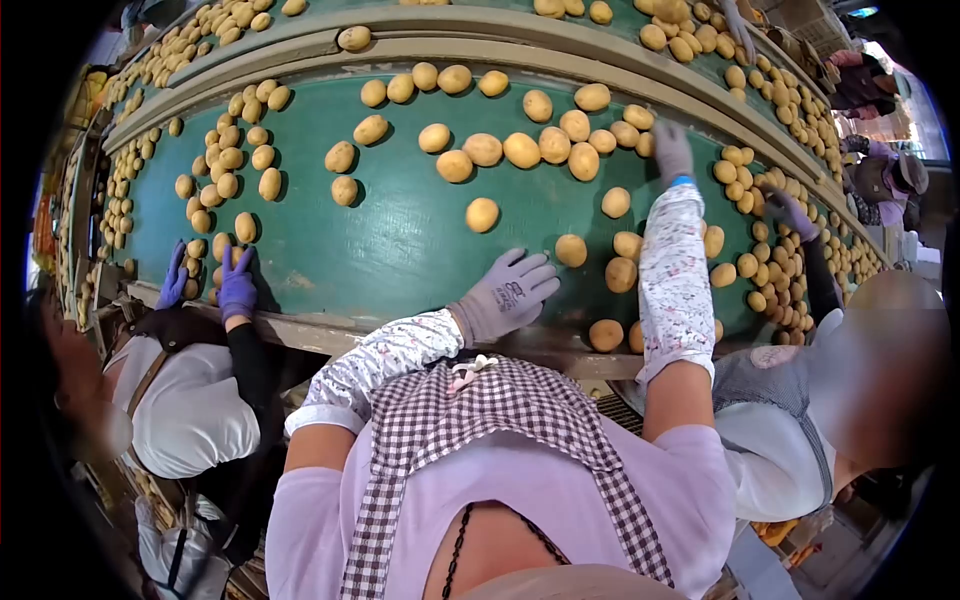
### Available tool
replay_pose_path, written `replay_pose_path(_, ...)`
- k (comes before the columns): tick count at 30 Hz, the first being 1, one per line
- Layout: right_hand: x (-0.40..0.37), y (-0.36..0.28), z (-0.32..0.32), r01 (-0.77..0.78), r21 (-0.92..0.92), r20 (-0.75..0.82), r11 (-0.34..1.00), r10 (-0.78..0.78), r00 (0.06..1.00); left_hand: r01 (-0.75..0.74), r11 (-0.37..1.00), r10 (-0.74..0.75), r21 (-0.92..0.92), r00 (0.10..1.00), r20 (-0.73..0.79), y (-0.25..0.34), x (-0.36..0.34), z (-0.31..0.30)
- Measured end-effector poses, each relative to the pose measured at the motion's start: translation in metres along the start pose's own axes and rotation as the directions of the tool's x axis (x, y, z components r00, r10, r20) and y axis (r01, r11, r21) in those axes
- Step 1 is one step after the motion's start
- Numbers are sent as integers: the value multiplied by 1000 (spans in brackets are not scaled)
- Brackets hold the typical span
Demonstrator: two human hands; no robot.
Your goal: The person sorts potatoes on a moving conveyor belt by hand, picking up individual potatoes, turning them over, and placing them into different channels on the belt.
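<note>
My left hand (pixel 508 293), in a grey glove, hovers over or rests on the near edge of the green conveyor belt (pixel 340 255). Its fingers are stretched to the right and hold nothing visible. Just beyond the fingertips lies a potato (pixel 571 250). My right hand (pixel 674 152), also gloved in grey, reaches to the far side of the belt and is smeared by motion. Right beside it are a potato (pixel 638 117) and others in a loose cluster. Whether those fingers grip anything does not show. Under my right forearm, potatoes are partly hidden by the patterned sleeve.
A co-worker's purple-gloved hands (pixel 237 285) touch the belt at left, near potatoes. At right, another co-worker's gloved hand (pixel 792 213) reaches among many potatoes. A raised rail (pixel 440 48) separates this belt from a farther one carrying potatoes. More people stand at far right.
</note>
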State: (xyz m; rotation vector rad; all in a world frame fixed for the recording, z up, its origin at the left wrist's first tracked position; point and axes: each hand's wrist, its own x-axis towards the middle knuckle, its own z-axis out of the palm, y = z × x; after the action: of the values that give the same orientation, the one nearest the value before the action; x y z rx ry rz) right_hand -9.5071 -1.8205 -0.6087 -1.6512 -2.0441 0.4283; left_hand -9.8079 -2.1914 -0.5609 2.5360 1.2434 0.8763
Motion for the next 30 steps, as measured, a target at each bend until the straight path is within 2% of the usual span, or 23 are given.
replay_pose_path(1, 0, 24, 49, -182, 141, 65, 973, 174, 983, 4, 1000, -4, 1, 1000, -6, -5, -7, -4)
replay_pose_path(2, -46, -61, 55, -301, -87, -158, 950, 285, 945, 40, 997, -37, -64, 998, 50, -11, -14, -5)
replay_pose_path(3, -51, -33, 96, -163, -105, -190, 981, 141, 972, 82, 988, -69, -129, 992, 108, -15, -18, -4)
replay_pose_path(4, -79, -98, 87, -194, 170, -174, 966, 223, 959, 91, 987, -77, -133, 992, 102, -15, -19, 4)
replay_pose_path(5, -101, -147, 83, -173, 223, -46, 959, 188, 981, 25, 983, 5, -180, 986, 168, -12, -18, 16)
replay_pose_path(7, -144, -199, 123, 155, 104, -132, 982, -141, 981, -43, 969, 104, -243, 964, 244, -2, -22, 39)
replay_pose_path(8, -170, -227, 132, 353, -124, -108, 927, -367, 924, -173, 953, 211, -247, 967, 139, 2, -25, 48)
replay_pose_path(9, -194, -252, 129, 524, -337, -33, 782, -566, 824, -301, 924, 317, -235, 948, 32, 5, -28, 55)
replay_pose_path(10, -201, -269, 121, 521, -339, -41, 784, -565, 824, 168, 528, -42, -832, 984, 172, 9, -33, 59)
replay_pose_path(11, -207, -286, 113, 448, 170, 212, 878, -477, 853, 168, 531, -36, -831, 984, 176, -1, -38, 54)
replay_pose_path(12, -209, -301, 106, 141, 588, 462, 797, -473, 750, 237, 708, -84, -665, 964, 253, -17, -47, 46)
replay_pose_path(13, -191, -304, 98, -13, 576, 498, 817, -339, 798, 287, 842, -150, -457, 938, 311, -35, -56, 36)
replay_pose_path(14, -160, -294, 92, -166, 559, 535, 813, -200, 821, 246, 930, -189, -271, 957, 219, -54, -64, 0)
replay_pose_path(15, -124, -274, 95, 92, 587, 283, 805, -310, 908, 215, 974, -206, -70, 971, 121, -74, -76, -45)
replay_pose_path(16, -96, -281, 74, -217, 512, 271, 831, 83, 959, 380, 925, -372, -15, 911, 178, -94, -96, -72)
replay_pose_path(17, -56, -251, 80, -122, 478, 94, 870, 88, 992, 531, 846, -527, 48, 821, 219, -113, -120, -93)
replay_pose_path(19, 5, -214, 92, -223, 139, 28, 965, 221, 975, 516, 746, -534, 422, 841, -83, -140, -179, -124)
replay_pose_path(21, 25, -212, 109, -222, 79, 170, 972, 206, 964, 737, 576, -667, 355, 674, -318, -172, -245, -127)
replay_pose_path(23, 27, -233, 138, -148, -296, 118, 944, 190, 975, 754, 540, -636, 375, 657, -405, -186, -276, -157)
replay_pose_path(25, 28, -242, 148, -211, -241, 142, 947, 249, 958, 789, 483, -641, 379, 614, -461, -183, -290, -163)
replay_pose_path(28, 36, -243, 153, -157, -233, 248, 960, 214, 945, 754, 622, -628, 210, 641, -441, -172, -269, -152)
replay_pose_path(29, 39, -243, 158, -156, -235, 245, 960, 213, 946, 691, 709, -600, 139, 695, -396, -168, -251, -151)
replay_pose_path(30, 44, -241, 163, -163, -162, 380, 973, 214, 900, 644, 716, -526, 269, 752, -398, -157, -229, -143)
